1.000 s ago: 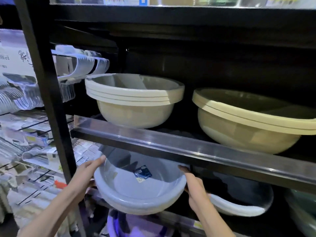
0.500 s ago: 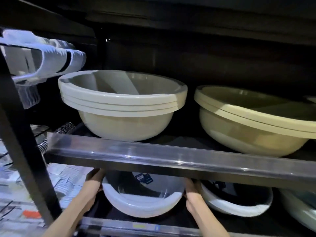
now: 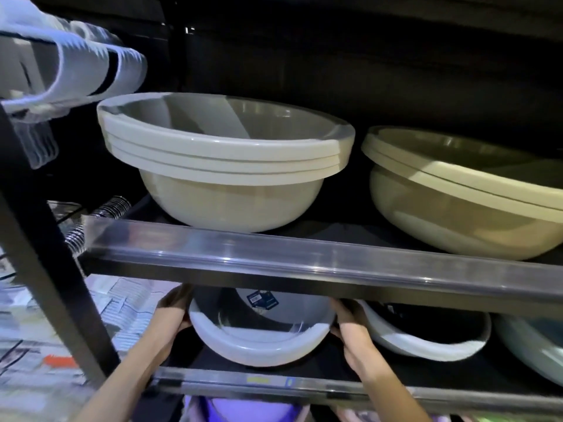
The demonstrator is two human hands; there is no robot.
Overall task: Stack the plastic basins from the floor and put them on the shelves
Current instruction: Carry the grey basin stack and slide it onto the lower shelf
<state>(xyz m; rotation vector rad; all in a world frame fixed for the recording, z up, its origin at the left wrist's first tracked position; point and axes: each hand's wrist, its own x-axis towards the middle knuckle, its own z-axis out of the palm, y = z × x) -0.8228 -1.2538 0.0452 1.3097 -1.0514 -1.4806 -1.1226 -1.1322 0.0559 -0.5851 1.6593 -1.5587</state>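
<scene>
A pale blue-grey plastic basin (image 3: 259,342) with a dark label inside sits on the lower shelf (image 3: 320,383), under the upper shelf's front rail (image 3: 304,263). My left hand (image 3: 172,312) grips its left rim and my right hand (image 3: 350,327) grips its right rim. The upper shelf's rail hides the back of the basin and my fingertips.
Three stacked cream basins (image 3: 225,159) and a larger beige stack (image 3: 463,190) stand on the upper shelf. A white basin (image 3: 426,342) and a pale green one (image 3: 533,345) sit to the right on the lower shelf. A black upright post (image 3: 51,269) stands at left, a purple basin (image 3: 243,409) below.
The blue-grey basin has gone from in front of the shelf edge to deeper onto the lower shelf, with both hands still on its rim. The view has moved closer and upward.
</scene>
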